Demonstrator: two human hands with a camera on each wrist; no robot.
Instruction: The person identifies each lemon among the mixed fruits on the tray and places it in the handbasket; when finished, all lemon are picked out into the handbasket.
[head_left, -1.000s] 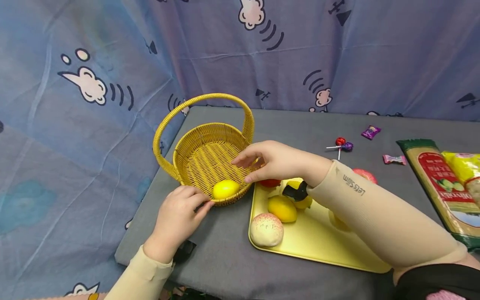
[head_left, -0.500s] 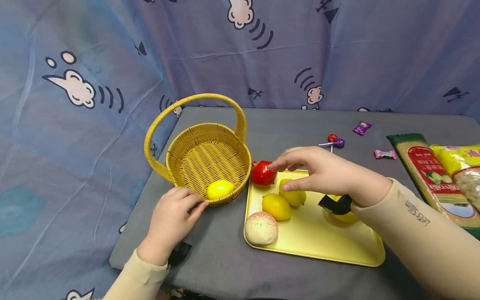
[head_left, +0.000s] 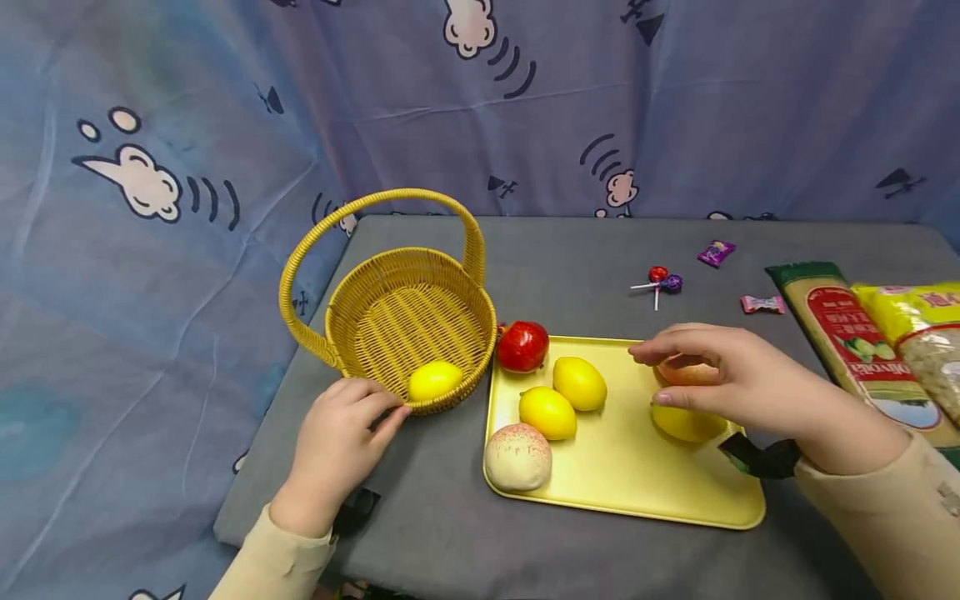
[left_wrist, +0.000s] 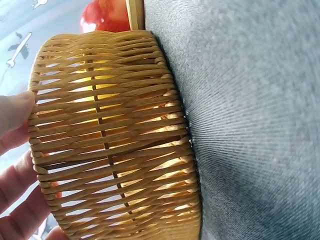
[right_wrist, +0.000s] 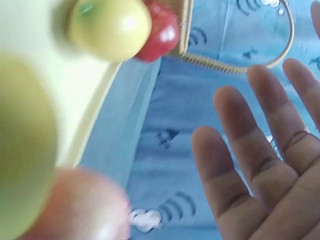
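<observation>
My left hand (head_left: pixel 337 442) pinches the near rim of a yellow wicker basket (head_left: pixel 390 265) with a tall handle. Inside the basket, against its near side, lies a lemon (head_left: pixel 435 381). My right hand (head_left: pixel 738 375), fingers extended and slightly bent, hovers over the right end of a yellow tray (head_left: pixel 630 479). Partly hidden beneath it are a yellow fruit (head_left: pixel 686 425) and a reddish fruit (head_left: pixel 690 373). In the right wrist view, that hand's fingers (right_wrist: pixel 232 115) stand apart from the fruit. Two lemons (head_left: pixel 580 383), a peach (head_left: pixel 517 457) and a red pomegranate (head_left: pixel 522 347) sit toward the tray's left.
Two crossed lollipops (head_left: pixel 657 282), a purple candy (head_left: pixel 716 253) and a pink candy (head_left: pixel 762 304) lie behind the tray. A green-and-red package (head_left: pixel 840 325) and a yellow bag (head_left: pixel 915 325) are at the right. A patterned curtain (head_left: pixel 555 108) hangs behind the grey table (head_left: pixel 555 258).
My right hand has moved from above the basket's right side rightward across the tray to the fruit at its right end. My left hand stays on the basket rim.
</observation>
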